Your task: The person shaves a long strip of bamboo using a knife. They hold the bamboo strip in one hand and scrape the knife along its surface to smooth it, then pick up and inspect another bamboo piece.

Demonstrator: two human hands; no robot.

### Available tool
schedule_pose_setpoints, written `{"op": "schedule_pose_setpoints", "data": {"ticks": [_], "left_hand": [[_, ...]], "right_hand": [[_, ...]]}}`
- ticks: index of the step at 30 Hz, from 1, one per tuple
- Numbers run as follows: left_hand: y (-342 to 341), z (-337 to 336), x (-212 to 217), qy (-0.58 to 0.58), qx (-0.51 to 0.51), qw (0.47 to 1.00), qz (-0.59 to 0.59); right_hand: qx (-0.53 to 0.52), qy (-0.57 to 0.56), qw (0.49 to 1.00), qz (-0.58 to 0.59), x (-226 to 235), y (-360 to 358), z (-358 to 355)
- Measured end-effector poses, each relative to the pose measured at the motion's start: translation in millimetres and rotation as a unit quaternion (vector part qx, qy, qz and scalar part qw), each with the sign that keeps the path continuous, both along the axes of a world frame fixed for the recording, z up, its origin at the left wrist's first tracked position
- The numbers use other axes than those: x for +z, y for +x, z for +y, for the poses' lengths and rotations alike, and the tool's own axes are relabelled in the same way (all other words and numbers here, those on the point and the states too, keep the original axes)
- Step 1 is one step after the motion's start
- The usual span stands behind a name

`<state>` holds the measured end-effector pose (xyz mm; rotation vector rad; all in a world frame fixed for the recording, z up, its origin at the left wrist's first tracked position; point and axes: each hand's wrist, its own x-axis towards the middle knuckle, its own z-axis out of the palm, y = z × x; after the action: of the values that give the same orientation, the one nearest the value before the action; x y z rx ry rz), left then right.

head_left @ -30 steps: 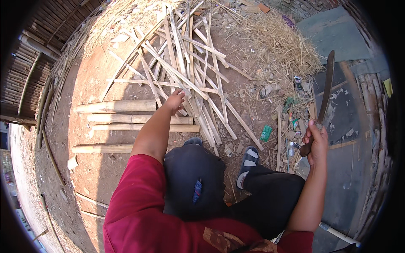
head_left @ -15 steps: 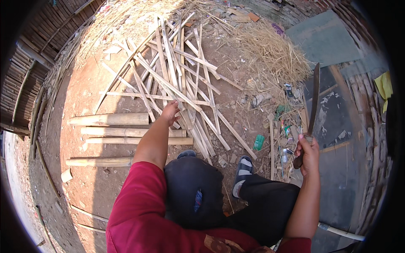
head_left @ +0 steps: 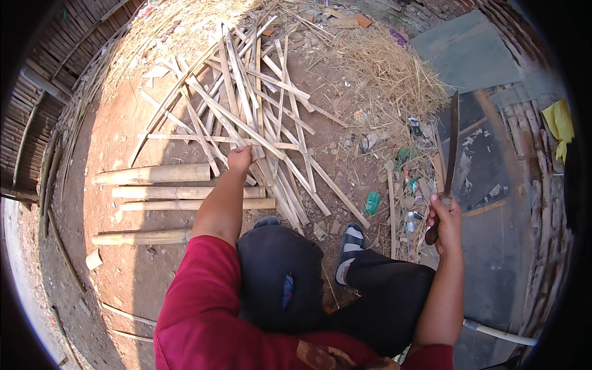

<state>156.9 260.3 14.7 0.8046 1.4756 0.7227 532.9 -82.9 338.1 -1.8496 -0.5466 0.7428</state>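
Note:
My right hand (head_left: 445,223) is wrapped round the dark handle of a machete (head_left: 455,139), whose long blade points upward and away from me. Reaching forward, my left hand (head_left: 240,158) is closed at a split bamboo strip (head_left: 251,129) in the heap, its fingertips partly hidden. Many pale strips (head_left: 231,71) lie crossed over one another beyond that hand. To its left, whole bamboo poles (head_left: 154,174) rest side by side on the dirt.
Dry straw (head_left: 394,77) is piled at the far right, near a dark flat sheet (head_left: 465,46). Litter with a green wrapper (head_left: 372,203) lies right of my sandalled foot (head_left: 351,246). A bamboo wall (head_left: 43,105) stands at the left. A yellow cloth (head_left: 559,126) hangs at the right.
My left hand's fingers have closed at a bamboo strip in the heap, where they were stretched out before. The machete stays upright in my right hand. The view has shifted slightly.

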Motion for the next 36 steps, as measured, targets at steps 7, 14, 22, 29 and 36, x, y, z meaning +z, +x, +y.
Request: {"op": "schedule_pose_setpoints", "data": {"ticks": [7, 14, 22, 29, 36], "left_hand": [[-50, -36, 1, 0.115, 0.237, 0.964, 0.031], [-180, -148, 43, 0.167, 0.276, 0.925, 0.200], [-266, -246, 254, 0.343, 0.339, 0.840, 0.249], [-273, -255, 387, 0.584, 0.201, 0.752, 0.233], [-229, -264, 397, 0.685, 0.083, 0.577, 0.438]], "right_hand": [[0.025, 0.004, 0.999, -0.021, 9, -5, 4], [0.056, 0.035, 0.998, -0.010, 22, -11, -1], [0.096, 0.061, 0.994, 0.000, 24, -16, 4], [0.127, 0.073, 0.989, -0.024, 27, -16, -3], [0.099, 0.076, 0.992, -0.006, 27, -7, -16]]}}
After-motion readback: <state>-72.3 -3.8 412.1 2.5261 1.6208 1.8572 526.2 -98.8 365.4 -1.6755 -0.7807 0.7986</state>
